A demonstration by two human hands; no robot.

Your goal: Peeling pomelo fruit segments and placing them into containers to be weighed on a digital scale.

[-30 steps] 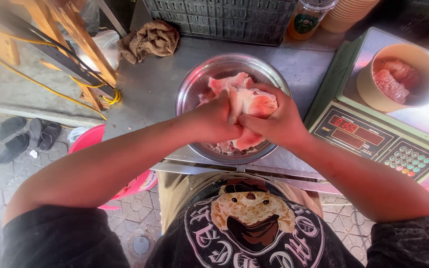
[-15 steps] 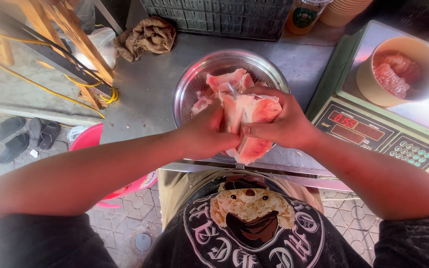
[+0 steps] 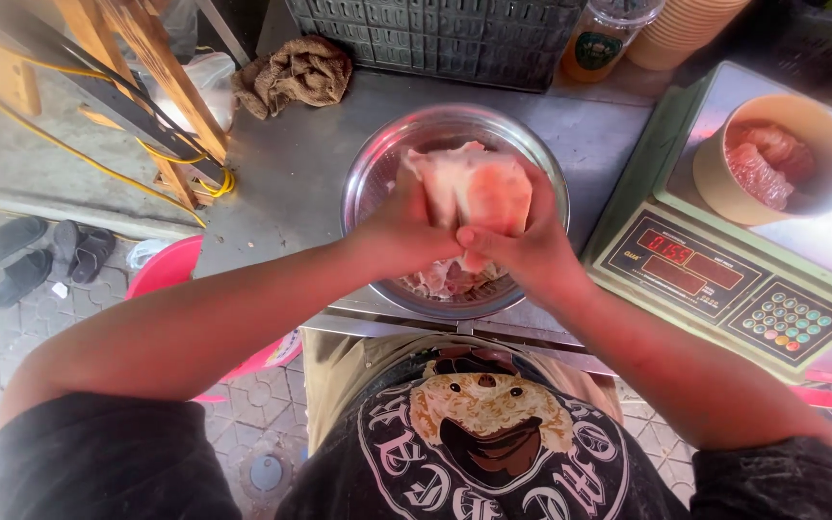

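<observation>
a view looking down at a metal counter [image 3: 291, 183]. far left, on the paved ground, lie dark sandals [image 3: 45, 255], with a wooden frame [image 3: 137, 67] and yellow cord [image 3: 98, 164] beside them. a brown rag [image 3: 296, 72] sits at the far edge of the counter. in the middle, the left hand [image 3: 406, 231] and right hand [image 3: 522, 252] meet over a steel bowl [image 3: 377, 164], both curled tightly around a pink and white piece of raw meat [image 3: 474, 188] held just above it. the fingers are pressed together around the meat, and the two hands touch each other. more meat lies in the bowl under the hands. to the right stands a green scale [image 3: 724, 279] with a tan paper cup [image 3: 715, 178] of pink meat on its tray. at the far edge, a bottle [image 3: 604, 39] stands beside stacked cups [image 3: 681, 29].
</observation>
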